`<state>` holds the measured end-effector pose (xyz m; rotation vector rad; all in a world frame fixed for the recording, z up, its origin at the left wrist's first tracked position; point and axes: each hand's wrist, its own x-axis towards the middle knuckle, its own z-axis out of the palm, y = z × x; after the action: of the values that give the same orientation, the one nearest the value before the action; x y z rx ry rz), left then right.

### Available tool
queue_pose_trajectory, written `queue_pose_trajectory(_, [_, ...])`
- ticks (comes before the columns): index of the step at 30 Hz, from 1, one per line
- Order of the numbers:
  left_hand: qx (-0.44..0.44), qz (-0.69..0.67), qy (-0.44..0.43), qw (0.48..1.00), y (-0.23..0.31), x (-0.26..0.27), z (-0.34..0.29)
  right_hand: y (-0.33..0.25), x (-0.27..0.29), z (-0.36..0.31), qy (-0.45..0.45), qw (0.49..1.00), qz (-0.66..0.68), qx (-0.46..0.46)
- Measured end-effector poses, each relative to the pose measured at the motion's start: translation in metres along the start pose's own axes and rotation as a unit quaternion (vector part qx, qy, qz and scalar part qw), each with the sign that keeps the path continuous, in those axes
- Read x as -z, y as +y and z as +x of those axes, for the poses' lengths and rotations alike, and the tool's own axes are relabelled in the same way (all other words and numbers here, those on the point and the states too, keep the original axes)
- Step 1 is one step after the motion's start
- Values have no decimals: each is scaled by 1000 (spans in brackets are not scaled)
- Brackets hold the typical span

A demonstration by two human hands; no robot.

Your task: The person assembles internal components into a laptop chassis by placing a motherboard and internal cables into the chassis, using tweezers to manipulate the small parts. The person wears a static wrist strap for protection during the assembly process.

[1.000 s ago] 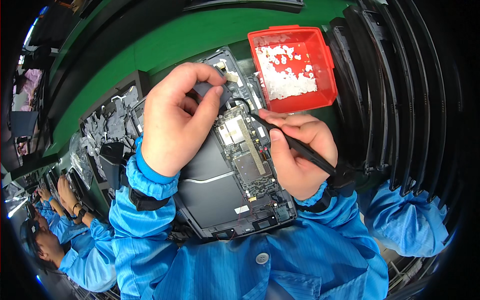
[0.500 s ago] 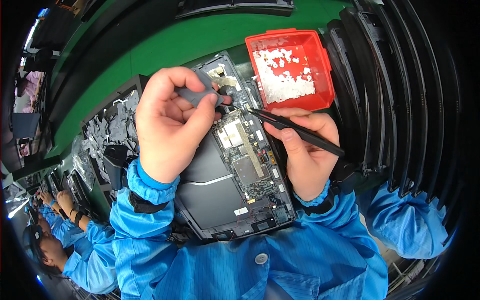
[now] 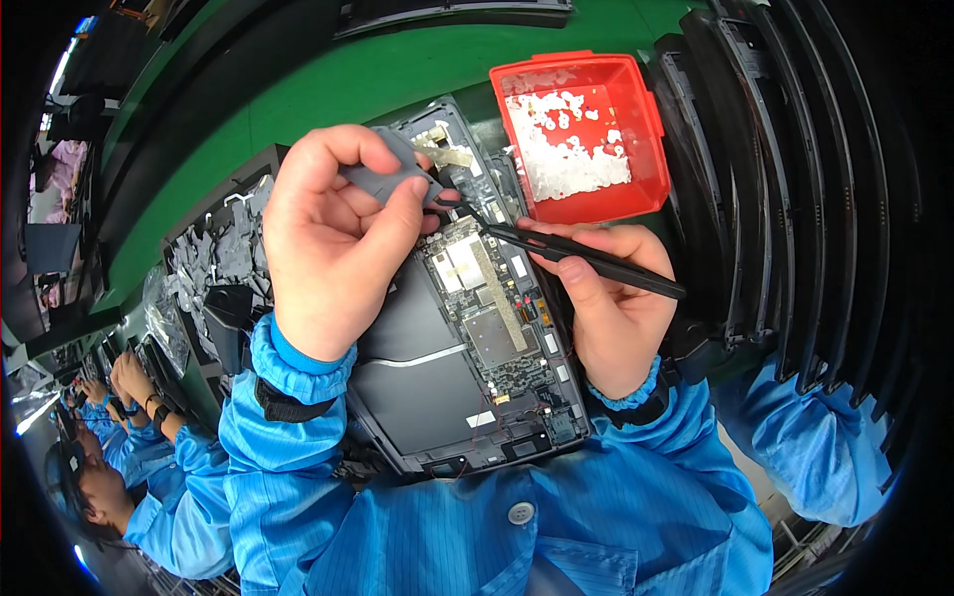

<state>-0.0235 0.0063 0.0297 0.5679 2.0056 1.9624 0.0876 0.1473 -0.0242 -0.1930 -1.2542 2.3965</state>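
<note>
Before me lies an opened tablet-like device, its green circuit board exposed beside dark flat battery panels. My left hand pinches a dark grey, thin, flat piece between thumb and fingers above the device's upper part. Black tweezers are gripped in my right hand, over the board's right edge. Their tips reach left to the lower corner of the grey piece, by my left fingertips. Whether they grasp anything there is too small to tell.
Close behind the device, a red bin holds many small white pieces. Dark panels stand in a row at the right. A tray of grey scraps sits on the left. Farther left, a co-worker in a blue sleeve works.
The tweezers' tips have moved left, from over the board's upper edge to the grey piece's corner. My left hand still holds that piece, shifted slightly left.
</note>
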Motion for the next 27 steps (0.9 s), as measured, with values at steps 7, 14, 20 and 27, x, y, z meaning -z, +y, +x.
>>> queue_pose_trajectory(7, [0, 2, -3, 1000, -1, -1, 0, 0, -2, 1, 15, 1000, 4, -9])
queue_pose_trajectory(14, [-84, 136, 8, 987, -11, -5, 2, 5, -3, -1, 20, 990, -121, 62])
queue_pose_trajectory(20, [-50, 177, -34, 982, -8, -3, 3, 6, -1, 0, -9, 977, -179, 119])
queue_pose_trajectory(27, [-47, 185, -36, 981, -8, -3, 4, 5, -2, 0, -11, 974, -189, 122])
